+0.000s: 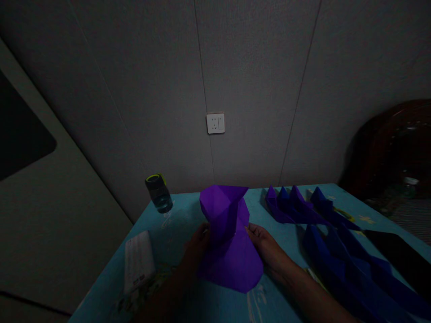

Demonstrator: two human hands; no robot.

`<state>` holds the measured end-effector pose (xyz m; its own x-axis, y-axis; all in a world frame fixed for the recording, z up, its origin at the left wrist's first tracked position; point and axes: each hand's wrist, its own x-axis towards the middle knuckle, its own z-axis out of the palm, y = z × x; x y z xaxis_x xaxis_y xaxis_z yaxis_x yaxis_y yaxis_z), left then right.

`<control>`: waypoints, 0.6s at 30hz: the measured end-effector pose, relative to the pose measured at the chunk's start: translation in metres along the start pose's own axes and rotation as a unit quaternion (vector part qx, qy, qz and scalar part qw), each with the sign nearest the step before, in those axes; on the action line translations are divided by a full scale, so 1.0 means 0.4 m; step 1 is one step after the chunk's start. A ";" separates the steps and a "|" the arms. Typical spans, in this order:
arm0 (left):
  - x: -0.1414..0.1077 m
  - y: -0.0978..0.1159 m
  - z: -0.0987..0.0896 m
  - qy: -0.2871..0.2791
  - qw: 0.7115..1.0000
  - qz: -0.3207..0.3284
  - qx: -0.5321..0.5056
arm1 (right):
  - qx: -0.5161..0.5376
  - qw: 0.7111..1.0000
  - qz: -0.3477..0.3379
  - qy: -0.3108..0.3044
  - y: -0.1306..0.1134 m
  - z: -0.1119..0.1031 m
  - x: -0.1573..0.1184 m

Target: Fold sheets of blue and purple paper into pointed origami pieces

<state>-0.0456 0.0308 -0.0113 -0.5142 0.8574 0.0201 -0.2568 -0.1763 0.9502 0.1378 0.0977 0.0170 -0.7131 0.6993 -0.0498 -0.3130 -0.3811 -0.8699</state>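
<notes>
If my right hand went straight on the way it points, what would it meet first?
The purple paper: the right hand has its fingers at the paper's edge. Depth beyond is unclear.

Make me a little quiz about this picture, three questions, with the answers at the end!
1. Who holds the purple paper? A: left hand only. B: right hand only. C: both hands.
2. True or false: the bottle stands to the right of the paper.
3. Fill in: the white socket is on the ____.

Key: 1. C, left hand and right hand. 2. False, the bottle is to its left. 3. wall.
</notes>
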 end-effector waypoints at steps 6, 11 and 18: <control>0.011 0.000 -0.025 -0.020 0.986 0.081 0.147 | -0.004 1.000 -0.021 0.013 -0.008 -0.009 0.000; 0.000 0.051 -0.027 0.042 0.971 0.133 0.195 | -0.077 0.995 -0.046 0.053 -0.009 -0.021 0.005; -0.016 0.058 -0.003 -0.077 0.983 0.035 0.163 | -0.097 0.995 -0.025 0.020 0.012 -0.022 0.003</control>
<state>-0.0492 0.0204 0.0101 -0.3844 0.9164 0.1120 0.0635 -0.0948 0.9935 0.1411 0.1020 0.0084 -0.6727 0.7397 -0.0193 -0.2184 -0.2234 -0.9499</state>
